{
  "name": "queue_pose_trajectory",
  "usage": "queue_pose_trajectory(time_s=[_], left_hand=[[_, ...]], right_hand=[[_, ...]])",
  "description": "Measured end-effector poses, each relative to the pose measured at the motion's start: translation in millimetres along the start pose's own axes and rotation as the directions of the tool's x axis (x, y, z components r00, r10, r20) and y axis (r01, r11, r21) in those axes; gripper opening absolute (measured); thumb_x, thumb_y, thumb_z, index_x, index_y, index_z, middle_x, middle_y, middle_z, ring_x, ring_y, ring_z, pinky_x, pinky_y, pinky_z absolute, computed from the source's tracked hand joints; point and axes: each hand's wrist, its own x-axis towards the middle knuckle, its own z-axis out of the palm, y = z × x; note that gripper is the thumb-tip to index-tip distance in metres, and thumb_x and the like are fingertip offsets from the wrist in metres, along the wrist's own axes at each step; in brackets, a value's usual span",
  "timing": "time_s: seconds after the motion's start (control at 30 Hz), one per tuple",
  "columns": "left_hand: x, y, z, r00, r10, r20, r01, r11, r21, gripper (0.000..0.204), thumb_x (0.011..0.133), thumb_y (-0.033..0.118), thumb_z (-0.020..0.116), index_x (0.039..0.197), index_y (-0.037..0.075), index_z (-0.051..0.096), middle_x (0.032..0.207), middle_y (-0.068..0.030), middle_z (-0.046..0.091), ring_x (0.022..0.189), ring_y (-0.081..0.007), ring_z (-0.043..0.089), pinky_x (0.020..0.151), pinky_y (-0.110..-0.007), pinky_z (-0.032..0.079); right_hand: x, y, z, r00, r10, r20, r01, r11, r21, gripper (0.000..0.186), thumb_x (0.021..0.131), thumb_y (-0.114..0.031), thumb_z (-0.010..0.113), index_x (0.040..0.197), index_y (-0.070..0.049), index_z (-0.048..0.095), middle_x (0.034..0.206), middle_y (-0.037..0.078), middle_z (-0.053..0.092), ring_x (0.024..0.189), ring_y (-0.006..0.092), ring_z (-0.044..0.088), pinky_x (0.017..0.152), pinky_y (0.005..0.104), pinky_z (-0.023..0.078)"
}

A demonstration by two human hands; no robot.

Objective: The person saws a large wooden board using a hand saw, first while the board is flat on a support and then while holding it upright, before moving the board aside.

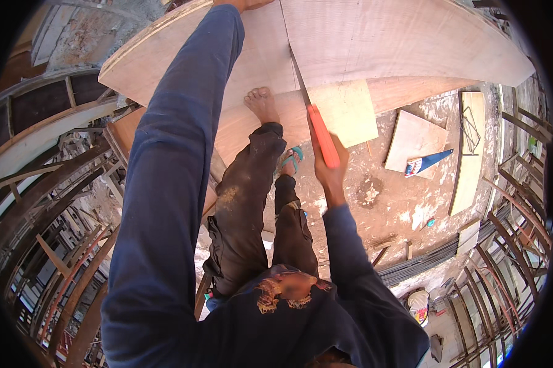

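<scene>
My right hand (333,168) is closed round the orange handle (323,132) of a hand saw. The saw's thin blade (299,76) lies in line with a narrow cut running up a large plywood sheet (375,43). At the upper edge of the view my left hand (246,4) rests on the sheet, left of the cut; its visible part looks stretched out, and the rest is outside the picture. My bare foot (262,104) presses on the near part of the sheet. My other foot, in a green sandal (295,158), stands on the floor.
A paler wood piece (344,113) lies under the sheet. To the right are a square board (414,141) with a blue-bladed saw (433,162) on it, and a long plank (470,165) bearing a wire piece. Curved frames (49,245) and dark rods (421,264) flank the floor.
</scene>
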Motion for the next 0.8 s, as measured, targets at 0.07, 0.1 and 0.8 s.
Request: queue_pose_trajectory(time_s=[0.07, 0.1, 0.8], left_hand=[[6, 35, 13, 1.000, 0.031, -0.001, -0.031, 1.000, -0.002, 0.103, 0.081, 0.079, 0.056, 0.142, -0.004, 0.049, 0.143, -0.0296, 0.052, 0.133, -0.0423, 0.050, 0.110, -0.050, 0.041], [7, 31, 12, 1.000, 0.029, -0.006, -0.029, 1.000, 0.010, 0.103, 0.081, 0.079, 0.056, 0.142, -0.004, 0.049, 0.143, -0.0296, 0.052, 0.133, -0.0423, 0.050, 0.110, -0.050, 0.041], [26, -8, 11, 0.999, 0.036, 0.013, -0.035, 0.999, -0.041, 0.097, 0.082, 0.076, 0.058, 0.133, -0.007, 0.057, 0.136, -0.0309, 0.057, 0.129, -0.0418, 0.054, 0.107, -0.048, 0.044]], right_hand=[[100, 21, 38, 0.991, -0.075, -0.111, 0.077, 0.997, 0.009, 0.031, 0.079, -0.001, 0.064, 0.110, 0.001, 0.069, 0.081, 0.021, 0.068, 0.073, 0.0309, 0.069, 0.070, 0.0372, 0.053], [133, 20, 51, 0.995, -0.060, -0.076, 0.057, 0.997, -0.046, 0.028, 0.080, -0.003, 0.064, 0.107, 0.001, 0.069, 0.079, 0.020, 0.067, 0.072, 0.0320, 0.068, 0.069, 0.0371, 0.053], [-25, 13, -10, 1.000, -0.001, -0.003, 0.001, 0.999, -0.042, 0.045, 0.080, 0.005, 0.058, 0.125, 0.004, 0.065, 0.107, 0.022, 0.073, 0.097, 0.0286, 0.073, 0.087, 0.0358, 0.055]])
